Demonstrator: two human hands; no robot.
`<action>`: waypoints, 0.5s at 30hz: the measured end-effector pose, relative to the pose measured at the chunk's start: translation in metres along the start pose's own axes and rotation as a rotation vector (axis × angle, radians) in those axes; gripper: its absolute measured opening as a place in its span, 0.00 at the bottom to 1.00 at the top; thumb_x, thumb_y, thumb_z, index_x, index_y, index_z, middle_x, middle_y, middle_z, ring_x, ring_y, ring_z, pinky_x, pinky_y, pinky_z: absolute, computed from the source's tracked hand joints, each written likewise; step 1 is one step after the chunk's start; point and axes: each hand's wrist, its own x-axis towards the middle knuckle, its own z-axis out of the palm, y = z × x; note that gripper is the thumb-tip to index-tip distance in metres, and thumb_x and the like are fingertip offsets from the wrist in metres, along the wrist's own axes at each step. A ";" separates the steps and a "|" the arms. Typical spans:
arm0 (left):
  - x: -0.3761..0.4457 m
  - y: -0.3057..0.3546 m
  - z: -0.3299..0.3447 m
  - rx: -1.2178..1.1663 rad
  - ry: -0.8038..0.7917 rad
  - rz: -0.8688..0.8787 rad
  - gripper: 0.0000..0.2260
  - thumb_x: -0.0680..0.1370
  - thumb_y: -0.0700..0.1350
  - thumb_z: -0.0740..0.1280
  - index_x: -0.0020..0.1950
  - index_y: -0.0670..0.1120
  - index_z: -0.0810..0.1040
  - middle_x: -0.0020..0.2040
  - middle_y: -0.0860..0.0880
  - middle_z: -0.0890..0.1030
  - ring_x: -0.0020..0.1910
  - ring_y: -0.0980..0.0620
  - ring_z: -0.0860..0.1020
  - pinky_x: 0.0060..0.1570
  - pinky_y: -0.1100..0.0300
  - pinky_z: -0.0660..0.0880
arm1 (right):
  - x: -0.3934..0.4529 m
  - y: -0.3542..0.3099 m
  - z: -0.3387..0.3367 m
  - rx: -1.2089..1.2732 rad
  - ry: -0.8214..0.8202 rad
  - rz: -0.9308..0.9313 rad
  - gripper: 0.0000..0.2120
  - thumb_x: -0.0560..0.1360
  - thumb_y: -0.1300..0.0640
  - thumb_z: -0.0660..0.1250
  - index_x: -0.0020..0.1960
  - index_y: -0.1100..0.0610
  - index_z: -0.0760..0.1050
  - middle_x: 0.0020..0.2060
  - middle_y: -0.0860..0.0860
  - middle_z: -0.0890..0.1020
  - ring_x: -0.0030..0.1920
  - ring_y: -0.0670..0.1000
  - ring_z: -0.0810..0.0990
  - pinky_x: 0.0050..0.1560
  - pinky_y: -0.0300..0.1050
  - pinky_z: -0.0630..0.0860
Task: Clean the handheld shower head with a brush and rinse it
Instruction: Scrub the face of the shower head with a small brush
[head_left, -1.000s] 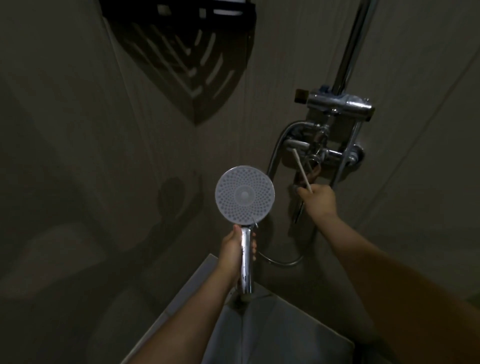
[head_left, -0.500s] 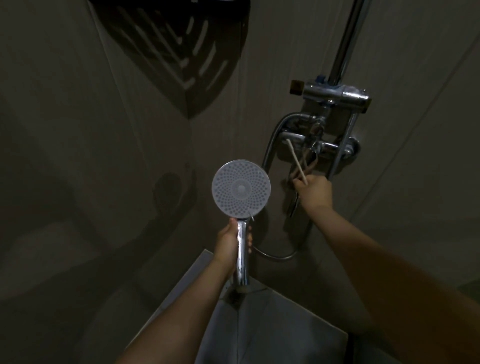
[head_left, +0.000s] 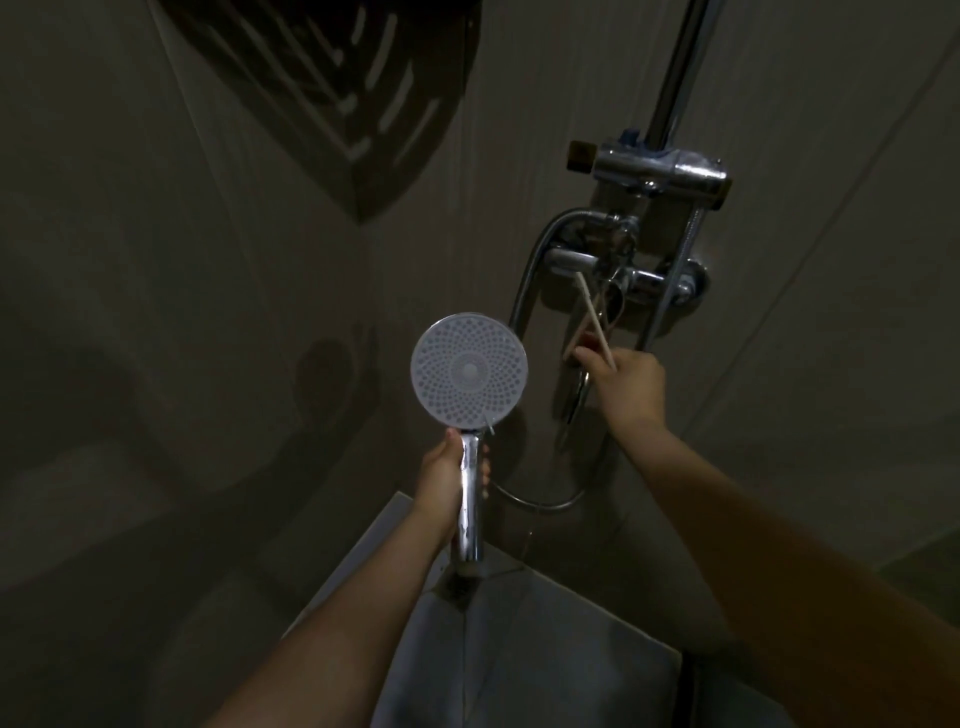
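A handheld shower head (head_left: 469, 370) with a round pale spray face and a chrome handle points up toward me. My left hand (head_left: 445, 480) grips its handle just below the face. To the right, my right hand (head_left: 626, 387) holds a thin pale brush (head_left: 592, 317) by its handle, with the stick angled up-left toward the chrome shower mixer (head_left: 623, 275) on the wall. My right fingers reach at the mixer's lower lever; contact is hard to tell in the dim light.
A chrome riser pipe (head_left: 675, 73) climbs from a bracket (head_left: 660, 169) above the mixer. The metal hose (head_left: 535, 501) loops from the mixer to the shower head. A dark slotted corner shelf (head_left: 332, 88) hangs top left. Tiled walls meet in a corner, with a pale ledge (head_left: 519, 649) below.
My right hand with the brush has shifted slightly up against the mixer's lower lever. The shower head stays upright in my left hand, and the view has drifted a little.
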 end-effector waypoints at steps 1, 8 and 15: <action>0.000 0.000 -0.001 -0.003 -0.005 -0.002 0.22 0.82 0.51 0.50 0.38 0.41 0.75 0.20 0.50 0.74 0.18 0.56 0.71 0.20 0.68 0.68 | -0.006 0.010 -0.003 0.013 0.012 0.017 0.11 0.74 0.52 0.67 0.36 0.57 0.77 0.25 0.50 0.73 0.26 0.45 0.69 0.24 0.29 0.65; 0.013 -0.018 -0.016 -0.024 -0.029 0.002 0.22 0.81 0.52 0.51 0.39 0.41 0.75 0.21 0.50 0.74 0.19 0.56 0.71 0.20 0.67 0.68 | -0.053 0.146 -0.028 -0.398 -0.351 0.377 0.14 0.78 0.48 0.60 0.41 0.56 0.76 0.36 0.55 0.79 0.33 0.51 0.74 0.33 0.40 0.68; 0.053 -0.061 -0.019 -0.046 -0.031 0.021 0.22 0.81 0.54 0.51 0.37 0.42 0.74 0.22 0.49 0.74 0.20 0.55 0.71 0.22 0.66 0.69 | -0.032 0.189 0.027 -0.445 -0.400 0.389 0.11 0.78 0.57 0.60 0.48 0.64 0.78 0.40 0.58 0.77 0.41 0.55 0.75 0.42 0.44 0.70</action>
